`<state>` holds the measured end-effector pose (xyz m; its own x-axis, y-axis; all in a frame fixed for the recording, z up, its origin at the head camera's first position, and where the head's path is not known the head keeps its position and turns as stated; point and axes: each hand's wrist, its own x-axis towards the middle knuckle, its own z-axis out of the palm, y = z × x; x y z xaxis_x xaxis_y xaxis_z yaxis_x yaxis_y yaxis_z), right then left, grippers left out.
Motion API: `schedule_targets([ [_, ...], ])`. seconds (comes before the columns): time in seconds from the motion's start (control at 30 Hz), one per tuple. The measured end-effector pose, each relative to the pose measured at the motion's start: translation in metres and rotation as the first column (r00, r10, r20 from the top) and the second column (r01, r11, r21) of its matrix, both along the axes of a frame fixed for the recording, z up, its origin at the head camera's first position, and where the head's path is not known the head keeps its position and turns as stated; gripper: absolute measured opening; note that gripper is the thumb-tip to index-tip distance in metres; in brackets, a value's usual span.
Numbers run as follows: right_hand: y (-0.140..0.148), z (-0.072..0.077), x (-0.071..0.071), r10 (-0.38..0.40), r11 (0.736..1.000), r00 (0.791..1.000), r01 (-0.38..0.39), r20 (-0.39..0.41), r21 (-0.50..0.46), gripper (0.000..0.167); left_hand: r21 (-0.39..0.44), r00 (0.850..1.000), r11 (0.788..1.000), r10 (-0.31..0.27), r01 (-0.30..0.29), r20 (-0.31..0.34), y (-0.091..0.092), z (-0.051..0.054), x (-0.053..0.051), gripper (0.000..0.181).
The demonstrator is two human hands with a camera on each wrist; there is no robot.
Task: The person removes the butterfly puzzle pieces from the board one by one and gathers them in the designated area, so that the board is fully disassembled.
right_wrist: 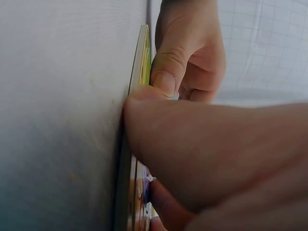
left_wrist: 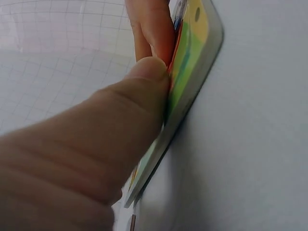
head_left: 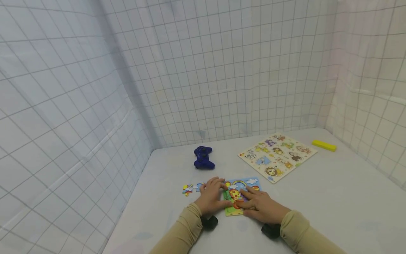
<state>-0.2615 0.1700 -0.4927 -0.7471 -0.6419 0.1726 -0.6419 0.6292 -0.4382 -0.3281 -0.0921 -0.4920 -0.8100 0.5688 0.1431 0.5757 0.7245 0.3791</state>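
Observation:
A small colourful jigsaw board [head_left: 252,181] with a rainbow and clouds lies flat on the table in the head view. My left hand [head_left: 211,198] rests at its left side, thumb touching the picture surface. From the right, my right hand [head_left: 263,206] presses extended fingers on the middle of the board. The right thumb [right_wrist: 163,120] lies at the near edge in the right wrist view. Just left of the left hand are loose jigsaw pieces [head_left: 187,189], one partly covered by its fingers. Both hands hide parts of the picture.
A dark blue game controller [head_left: 203,157] lies behind the hands to the left. Back right sits a larger wooden animal puzzle board [head_left: 260,168], with a yellow block [head_left: 324,145] beyond it. Grid-patterned white curtains [head_left: 222,77] enclose the table [head_left: 158,183].

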Motion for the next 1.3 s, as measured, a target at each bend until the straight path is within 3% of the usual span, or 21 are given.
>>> schedule_targets([
  [0.43,0.001,0.000,0.000,0.001,1.000,1.000,-0.001,-0.005,-0.003,0.043,0.108,0.997,0.994,-0.028,0.036,-0.074,0.000,0.004,0.001,0.041],
  [0.67,0.001,-0.004,-0.001,-0.001,1.000,1.000,0.001,0.002,-0.014,0.042,0.192,0.999,0.981,-0.030,0.038,-0.044,0.001,0.002,0.001,0.039],
  [0.9,0.000,-0.002,-0.001,-0.020,1.000,0.999,0.021,0.049,-0.014,0.043,0.224,0.997,0.974,-0.033,0.046,-0.065,-0.003,0.006,0.001,0.041],
  [1.1,0.001,0.000,-0.002,-0.016,1.000,0.999,0.017,0.030,-0.021,0.042,0.311,0.998,0.948,-0.049,0.062,-0.048,-0.015,0.007,0.001,0.039],
  [1.2,0.001,-0.001,-0.001,-0.006,0.999,1.000,0.006,0.019,-0.033,0.042,0.366,1.000,0.931,-0.011,0.014,-0.012,-0.031,0.007,0.001,0.038],
  [1.3,0.002,-0.001,0.000,-0.007,0.999,1.000,0.008,0.021,-0.043,0.042,0.433,0.995,0.897,0.053,-0.086,0.087,-0.060,0.010,0.002,0.038],
])
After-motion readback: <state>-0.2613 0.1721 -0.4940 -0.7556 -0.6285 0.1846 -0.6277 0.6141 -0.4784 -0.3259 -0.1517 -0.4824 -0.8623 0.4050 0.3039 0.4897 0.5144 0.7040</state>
